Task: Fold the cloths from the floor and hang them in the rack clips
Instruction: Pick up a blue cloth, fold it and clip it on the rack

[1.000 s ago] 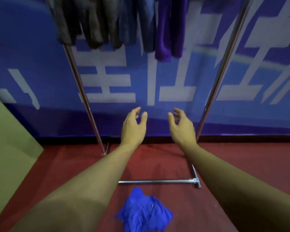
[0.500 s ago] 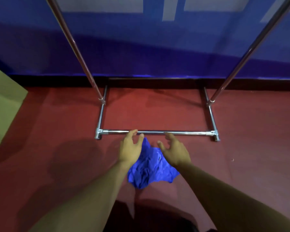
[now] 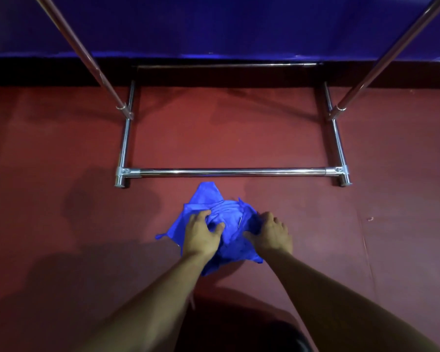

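While both hands are working at floor level, the task is sitting at its very first step:

Cloth: a crumpled blue cloth (image 3: 221, 217) is lying on the red floor (image 3: 61, 161), just in front of the rack's near base bar (image 3: 233, 172), apart from it.

Left hand: the left hand (image 3: 202, 233) is pressing down on the left part of the cloth, fingers curling into the folds and gathering fabric.

Right hand: the right hand (image 3: 271, 233) is gripping the right side, fingers bunching the fabric under the palm.

Rack: only the lower frame and two slanting uprights (image 3: 87, 55) are showing; the clips are lying out of view above.

Done: nothing that is showing; the cloth is lying unfolded and is not yet lifted off the floor.

Left: lifting, spreading, folding and clipping are all waiting, by my reading.

Other cloths: none are showing on this patch of floor, so I am not able to say how many are remaining.

Risk: the bunched fabric is likely hiding its corners, so finding an edge may be taking a moment.
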Action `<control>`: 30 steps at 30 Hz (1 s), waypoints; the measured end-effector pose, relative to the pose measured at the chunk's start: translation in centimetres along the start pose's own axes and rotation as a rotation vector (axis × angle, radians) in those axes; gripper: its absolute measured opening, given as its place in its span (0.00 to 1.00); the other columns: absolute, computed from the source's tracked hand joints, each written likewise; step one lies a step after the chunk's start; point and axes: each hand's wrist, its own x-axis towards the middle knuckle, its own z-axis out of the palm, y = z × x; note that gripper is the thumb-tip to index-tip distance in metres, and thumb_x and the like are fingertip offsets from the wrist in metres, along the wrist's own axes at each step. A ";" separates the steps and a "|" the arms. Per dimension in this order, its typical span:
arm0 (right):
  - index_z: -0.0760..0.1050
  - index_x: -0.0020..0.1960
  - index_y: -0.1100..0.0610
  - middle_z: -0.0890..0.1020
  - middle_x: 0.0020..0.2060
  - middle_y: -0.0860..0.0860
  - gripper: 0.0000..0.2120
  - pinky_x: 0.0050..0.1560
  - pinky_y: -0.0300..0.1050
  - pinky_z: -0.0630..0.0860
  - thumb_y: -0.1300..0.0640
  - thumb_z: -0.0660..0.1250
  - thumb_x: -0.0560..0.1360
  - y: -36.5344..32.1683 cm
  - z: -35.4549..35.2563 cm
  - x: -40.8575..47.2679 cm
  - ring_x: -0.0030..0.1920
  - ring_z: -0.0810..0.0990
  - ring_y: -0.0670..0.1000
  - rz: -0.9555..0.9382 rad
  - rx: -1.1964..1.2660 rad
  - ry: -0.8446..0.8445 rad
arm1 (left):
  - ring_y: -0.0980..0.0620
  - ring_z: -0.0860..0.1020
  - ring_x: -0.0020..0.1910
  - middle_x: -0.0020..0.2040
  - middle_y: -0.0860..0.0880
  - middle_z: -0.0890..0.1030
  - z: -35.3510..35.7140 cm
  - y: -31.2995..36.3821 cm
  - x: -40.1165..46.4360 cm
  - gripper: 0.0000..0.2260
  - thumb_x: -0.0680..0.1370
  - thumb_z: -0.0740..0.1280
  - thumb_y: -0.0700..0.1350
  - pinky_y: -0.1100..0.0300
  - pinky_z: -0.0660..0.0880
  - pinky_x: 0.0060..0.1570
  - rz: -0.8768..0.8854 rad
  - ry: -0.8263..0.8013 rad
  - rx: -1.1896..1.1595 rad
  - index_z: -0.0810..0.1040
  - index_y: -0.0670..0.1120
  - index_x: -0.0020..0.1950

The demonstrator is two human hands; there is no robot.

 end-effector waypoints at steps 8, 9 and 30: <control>0.73 0.45 0.58 0.78 0.38 0.52 0.09 0.47 0.47 0.72 0.54 0.70 0.76 -0.3 -1.5 0.6 0.43 0.77 0.56 -0.092 0.511 0.043 | 0.42 0.70 0.69 0.67 0.44 0.71 -0.2 1.3 -0.5 0.27 0.74 0.73 0.51 0.51 0.66 0.71 -0.028 0.019 0.103 0.71 0.48 0.71; 0.71 0.43 0.57 0.76 0.36 0.51 0.09 0.45 0.47 0.71 0.55 0.68 0.77 -0.5 -2.1 0.4 0.40 0.74 0.54 -0.072 0.607 0.021 | 0.42 0.68 0.70 0.67 0.44 0.70 -0.3 1.6 -0.8 0.27 0.74 0.73 0.51 0.51 0.65 0.71 -0.017 0.017 0.104 0.71 0.49 0.72; 0.79 0.44 0.59 0.84 0.45 0.60 0.13 0.47 0.49 0.71 0.47 0.70 0.75 -9.2 -18.2 -10.0 0.49 0.80 0.61 -0.498 0.109 0.130 | 0.47 0.79 0.46 0.44 0.52 0.82 -14.1 12.3 -7.8 0.08 0.72 0.67 0.41 0.55 0.73 0.45 0.342 0.029 0.055 0.76 0.51 0.49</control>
